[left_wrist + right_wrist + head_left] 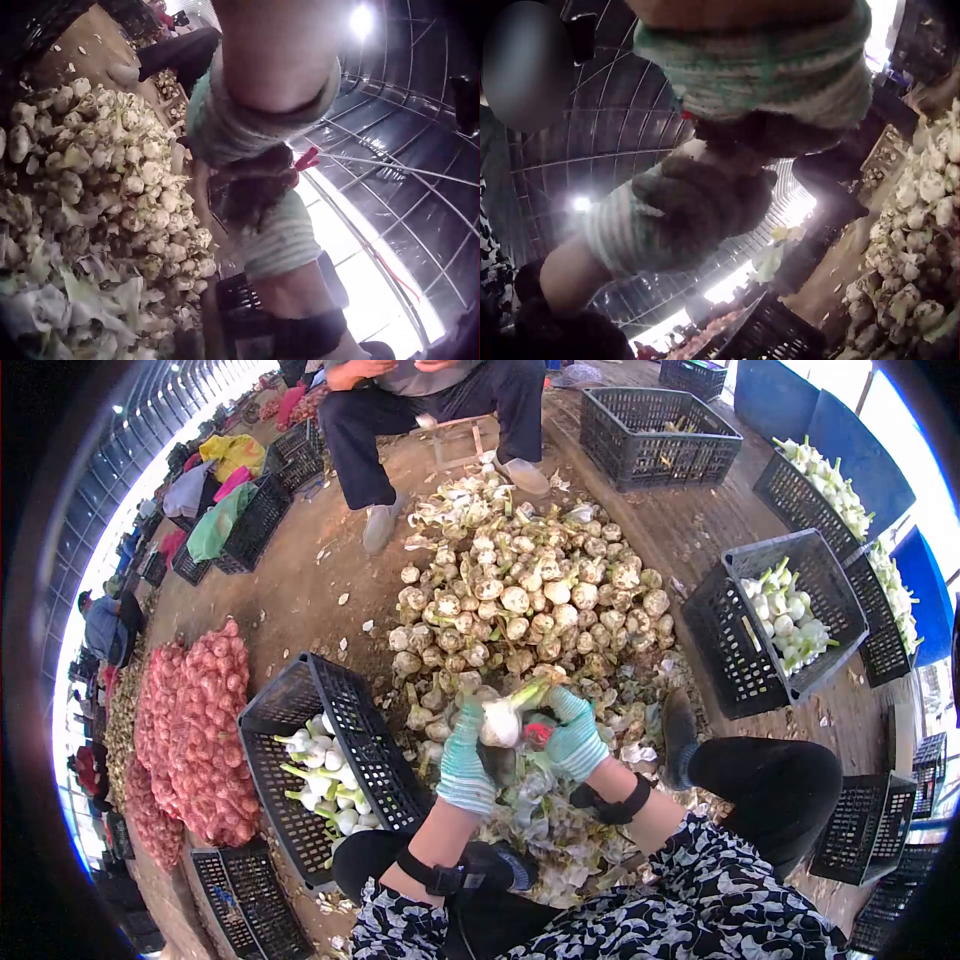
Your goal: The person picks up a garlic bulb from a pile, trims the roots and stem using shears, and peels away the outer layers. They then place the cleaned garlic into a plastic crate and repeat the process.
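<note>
Both my hands wear teal knit gloves and meet over my lap. My left hand (468, 745) grips a white bulb (500, 723) with a green stalk, holding it from the left and below. My right hand (562, 728) closes round a small red-handled tool (538, 734) pressed against the bulb; its blade is hidden. In the left wrist view the left glove (255, 112) fills the top, with the right hand (279, 234) and the red handle (306, 159) beyond. The right wrist view shows my left hand (682, 210) under the right glove (757, 67).
A big pile of untrimmed bulbs (520, 600) lies ahead, with leaf scraps (545, 830) on my lap. A black crate (335, 760) of trimmed bulbs stands left, another (790, 615) right, an empty one (655, 435) beyond. A seated person (430, 400) faces me. Red mesh sacks (195, 740) lie far left.
</note>
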The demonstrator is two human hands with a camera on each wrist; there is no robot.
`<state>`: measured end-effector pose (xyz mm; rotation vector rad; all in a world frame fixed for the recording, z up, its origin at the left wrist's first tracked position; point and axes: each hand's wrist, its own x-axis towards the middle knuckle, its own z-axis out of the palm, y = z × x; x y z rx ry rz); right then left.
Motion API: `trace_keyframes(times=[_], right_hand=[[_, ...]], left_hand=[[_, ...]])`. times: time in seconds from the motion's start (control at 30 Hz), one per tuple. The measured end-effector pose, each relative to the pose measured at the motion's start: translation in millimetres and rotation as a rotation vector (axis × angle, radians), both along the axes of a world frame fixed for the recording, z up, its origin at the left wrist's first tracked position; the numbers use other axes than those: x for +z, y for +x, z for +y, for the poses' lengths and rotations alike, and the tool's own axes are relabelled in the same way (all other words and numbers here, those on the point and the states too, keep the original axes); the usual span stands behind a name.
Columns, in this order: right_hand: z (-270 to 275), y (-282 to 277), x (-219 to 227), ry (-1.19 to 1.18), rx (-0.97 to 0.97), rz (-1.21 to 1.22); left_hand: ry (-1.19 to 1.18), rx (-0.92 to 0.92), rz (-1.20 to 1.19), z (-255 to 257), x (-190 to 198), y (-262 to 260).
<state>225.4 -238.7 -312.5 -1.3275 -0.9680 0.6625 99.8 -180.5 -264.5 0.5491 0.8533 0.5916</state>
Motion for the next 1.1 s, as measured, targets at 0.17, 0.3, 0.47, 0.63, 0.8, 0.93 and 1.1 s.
trace_keyframes(times=[0.17,0.3,0.47,0.63,0.8,0.93,1.1], right_hand=[[-8,4,8,-0.190,0.138,0.914],[-2,22,6,-0.024,0.232,1.265],[-11,12,62,0.052,0.157,-0.106],[-20,29,35,0.137,0.426,0.683],[-17,25,31,0.208,0.430,1.245],[-14,23,47,-0.154,0.484,1.249],[29,118,-65,0.088,-0.095,1.109]], left_hand=[[0.001,0.001,-0.059,-1,-2,8],[0.448,-0.079,-0.020,-5,-5,5],[0.381,-0.086,-0.080,-3,25,-6],[0.219,-0.330,-0.329,3,27,-13],[0.196,-0.156,-0.247,6,38,-5],[0.623,-0.148,-0.024,0,16,-9],[0.433,-0.365,-0.220,1,11,-22]])
